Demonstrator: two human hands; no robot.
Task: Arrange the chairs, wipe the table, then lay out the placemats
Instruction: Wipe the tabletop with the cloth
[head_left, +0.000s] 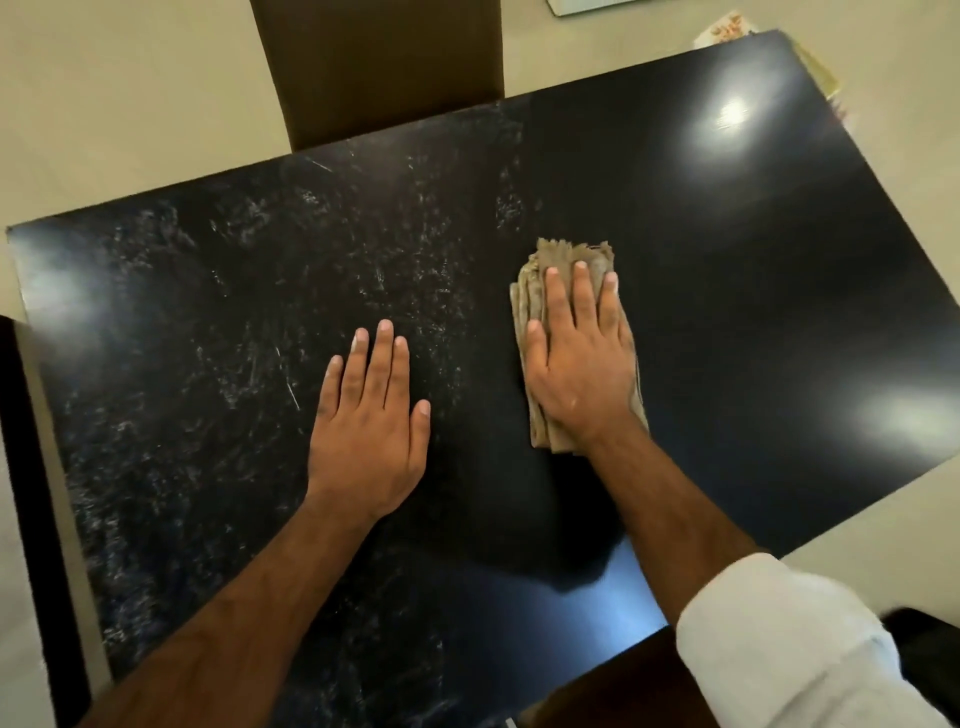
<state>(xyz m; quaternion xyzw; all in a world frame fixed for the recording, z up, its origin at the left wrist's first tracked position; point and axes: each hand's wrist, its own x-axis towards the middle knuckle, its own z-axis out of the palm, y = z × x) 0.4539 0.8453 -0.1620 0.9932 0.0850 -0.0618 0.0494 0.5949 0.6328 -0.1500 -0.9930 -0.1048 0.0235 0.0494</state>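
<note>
A glossy black table (727, 291) fills the view; its left half is smeared with whitish streaks, its right half looks clean and reflects lights. My right hand (582, 358) lies flat on a folded tan cloth (530, 291), pressing it onto the table near the middle. My left hand (371, 415) rests flat on the streaked part, fingers apart, holding nothing. A brown chair (384, 67) stands pushed in at the far edge. No placemats can be made out for certain.
Patterned flat items (727, 31) lie past the table's far right corner, partly hidden. A dark chair back (31, 509) stands at the left edge. Another brown seat (613, 686) shows under my right arm. Beige floor surrounds the table.
</note>
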